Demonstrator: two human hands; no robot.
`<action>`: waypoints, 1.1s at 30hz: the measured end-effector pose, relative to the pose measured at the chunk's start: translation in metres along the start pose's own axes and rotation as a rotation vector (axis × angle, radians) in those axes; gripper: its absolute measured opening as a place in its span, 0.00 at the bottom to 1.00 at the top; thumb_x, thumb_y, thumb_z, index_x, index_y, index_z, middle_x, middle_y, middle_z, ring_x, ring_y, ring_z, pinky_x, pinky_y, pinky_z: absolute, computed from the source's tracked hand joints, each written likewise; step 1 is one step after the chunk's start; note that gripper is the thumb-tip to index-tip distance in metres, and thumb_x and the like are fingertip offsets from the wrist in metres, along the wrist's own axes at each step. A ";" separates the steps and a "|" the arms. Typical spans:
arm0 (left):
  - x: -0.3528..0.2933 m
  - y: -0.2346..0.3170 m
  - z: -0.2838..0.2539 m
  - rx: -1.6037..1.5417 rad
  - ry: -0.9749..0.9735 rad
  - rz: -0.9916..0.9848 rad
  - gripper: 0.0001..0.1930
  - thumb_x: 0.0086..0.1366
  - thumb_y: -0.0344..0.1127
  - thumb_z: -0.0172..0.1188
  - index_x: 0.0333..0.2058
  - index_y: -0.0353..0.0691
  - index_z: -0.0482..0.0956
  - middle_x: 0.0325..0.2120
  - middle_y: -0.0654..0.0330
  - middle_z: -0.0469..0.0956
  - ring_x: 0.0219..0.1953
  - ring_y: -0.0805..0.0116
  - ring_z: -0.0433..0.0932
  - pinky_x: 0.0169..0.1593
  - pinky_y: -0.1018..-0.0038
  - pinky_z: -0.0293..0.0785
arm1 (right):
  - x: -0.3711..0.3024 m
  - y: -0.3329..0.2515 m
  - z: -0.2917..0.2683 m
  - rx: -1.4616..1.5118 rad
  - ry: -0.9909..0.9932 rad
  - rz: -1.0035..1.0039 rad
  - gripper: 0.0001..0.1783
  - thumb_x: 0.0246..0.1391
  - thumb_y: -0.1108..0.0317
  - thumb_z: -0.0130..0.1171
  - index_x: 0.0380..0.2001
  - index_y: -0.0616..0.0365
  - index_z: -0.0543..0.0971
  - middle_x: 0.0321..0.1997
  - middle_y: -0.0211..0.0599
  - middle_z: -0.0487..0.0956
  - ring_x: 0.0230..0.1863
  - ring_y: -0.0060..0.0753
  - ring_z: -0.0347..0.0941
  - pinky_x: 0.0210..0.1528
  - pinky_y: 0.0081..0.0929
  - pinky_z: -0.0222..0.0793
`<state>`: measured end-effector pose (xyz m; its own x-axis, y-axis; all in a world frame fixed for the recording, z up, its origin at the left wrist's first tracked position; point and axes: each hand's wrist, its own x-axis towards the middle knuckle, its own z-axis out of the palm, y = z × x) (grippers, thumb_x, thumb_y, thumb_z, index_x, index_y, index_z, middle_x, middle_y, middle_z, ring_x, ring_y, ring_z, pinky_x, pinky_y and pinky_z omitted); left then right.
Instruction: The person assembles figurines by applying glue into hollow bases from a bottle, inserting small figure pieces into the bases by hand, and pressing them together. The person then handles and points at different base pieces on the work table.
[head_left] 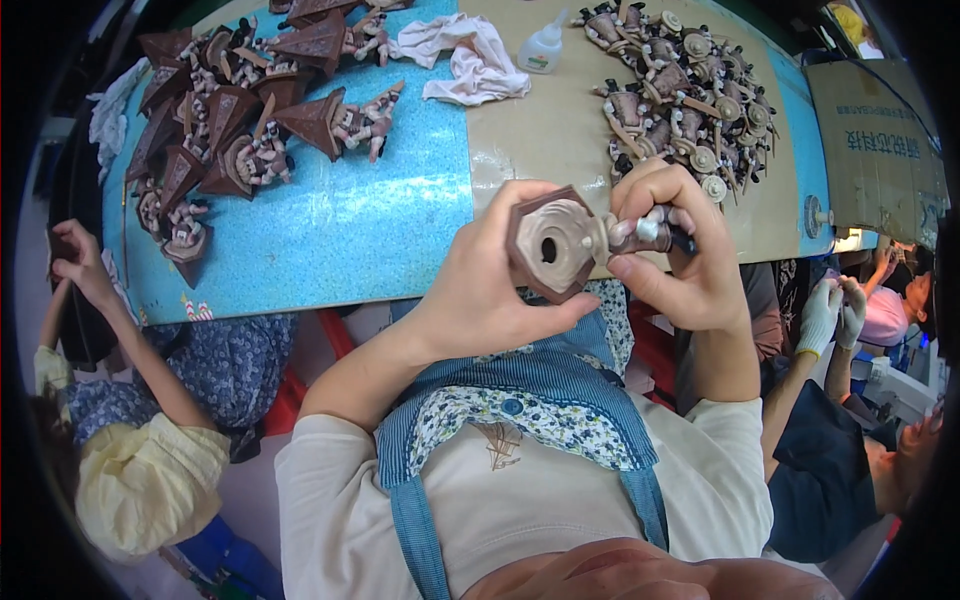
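Note:
My left hand (470,285) is closed around a brown six-sided base (562,225) with a tan, rippled top and a dark hole in it. In my right hand (700,265) is a small painted figurine (640,235), lying sideways between thumb and fingers. Its pale round end meets or nearly meets the base's right edge; I cannot tell whether they touch. Beyond my right hand lies a heap of similar figurines (690,90) with round tan discs. Farther left, brown bases with figures on them (230,115) lie in a pile.
A blue-topped table (400,230) has brown sheeting (540,130) across its middle. At the back are a crumpled pale cloth (470,60) and a squeeze bottle (542,48). A cardboard box (875,150) stands at right. People sit close on both sides, one wearing white gloves (822,315).

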<state>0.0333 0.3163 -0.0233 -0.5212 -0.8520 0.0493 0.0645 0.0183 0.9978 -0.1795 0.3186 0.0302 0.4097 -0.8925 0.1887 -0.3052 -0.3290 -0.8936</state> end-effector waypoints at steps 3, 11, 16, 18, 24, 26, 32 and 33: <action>0.006 0.001 0.011 0.059 -0.025 0.055 0.37 0.43 0.31 0.74 0.52 0.35 0.64 0.43 0.56 0.76 0.46 0.69 0.77 0.49 0.73 0.74 | 0.003 -0.013 0.002 -0.152 -0.021 -0.051 0.15 0.41 0.79 0.63 0.34 0.60 0.72 0.33 0.37 0.72 0.31 0.34 0.69 0.34 0.27 0.66; 0.010 0.004 0.018 0.160 -0.030 0.084 0.35 0.45 0.33 0.71 0.50 0.34 0.63 0.35 0.49 0.79 0.37 0.53 0.82 0.40 0.66 0.77 | 0.011 -0.030 -0.001 -0.543 -0.210 -0.149 0.20 0.29 0.78 0.65 0.31 0.61 0.71 0.30 0.42 0.70 0.30 0.46 0.70 0.32 0.35 0.67; 0.008 0.004 0.017 0.170 -0.021 0.079 0.34 0.44 0.33 0.70 0.50 0.34 0.64 0.34 0.48 0.79 0.36 0.49 0.82 0.39 0.64 0.77 | 0.014 -0.027 0.001 -0.480 -0.251 -0.148 0.21 0.28 0.77 0.65 0.30 0.60 0.70 0.29 0.41 0.69 0.28 0.45 0.69 0.28 0.33 0.65; 0.008 0.002 0.014 0.114 -0.088 0.051 0.34 0.43 0.34 0.70 0.49 0.34 0.64 0.33 0.48 0.79 0.37 0.49 0.81 0.40 0.64 0.77 | 0.014 -0.022 0.002 -0.436 -0.272 -0.118 0.20 0.28 0.77 0.66 0.30 0.60 0.70 0.29 0.40 0.69 0.27 0.44 0.69 0.27 0.33 0.64; 0.007 -0.008 0.013 0.001 -0.128 0.076 0.35 0.42 0.33 0.70 0.49 0.34 0.64 0.34 0.49 0.77 0.37 0.56 0.81 0.40 0.68 0.76 | 0.011 -0.015 0.010 -0.290 -0.238 -0.143 0.19 0.32 0.78 0.62 0.30 0.62 0.66 0.30 0.43 0.66 0.28 0.49 0.68 0.29 0.37 0.66; 0.007 -0.014 0.014 -0.020 -0.118 0.085 0.34 0.43 0.32 0.71 0.49 0.34 0.64 0.34 0.52 0.77 0.37 0.60 0.80 0.41 0.70 0.76 | 0.011 -0.013 0.010 -0.286 -0.252 -0.133 0.19 0.34 0.78 0.63 0.31 0.61 0.66 0.32 0.44 0.67 0.30 0.50 0.68 0.31 0.38 0.66; 0.015 -0.013 0.009 -0.268 -0.189 0.013 0.35 0.46 0.32 0.74 0.50 0.36 0.64 0.41 0.60 0.74 0.43 0.75 0.74 0.47 0.75 0.72 | 0.022 -0.017 -0.008 -0.208 -0.162 -0.121 0.24 0.39 0.77 0.67 0.43 0.63 0.72 0.36 0.41 0.71 0.34 0.45 0.69 0.38 0.30 0.67; 0.016 -0.010 0.008 -0.321 -0.205 -0.015 0.35 0.45 0.33 0.75 0.50 0.36 0.64 0.42 0.60 0.73 0.44 0.75 0.73 0.48 0.76 0.72 | 0.027 -0.017 -0.013 -0.301 -0.187 -0.203 0.22 0.40 0.77 0.63 0.43 0.63 0.75 0.36 0.40 0.73 0.36 0.46 0.70 0.41 0.32 0.68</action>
<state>0.0175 0.3063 -0.0318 -0.6815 -0.7279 0.0750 0.3019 -0.1863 0.9350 -0.1746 0.2963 0.0559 0.6281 -0.7380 0.2469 -0.4290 -0.5930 -0.6814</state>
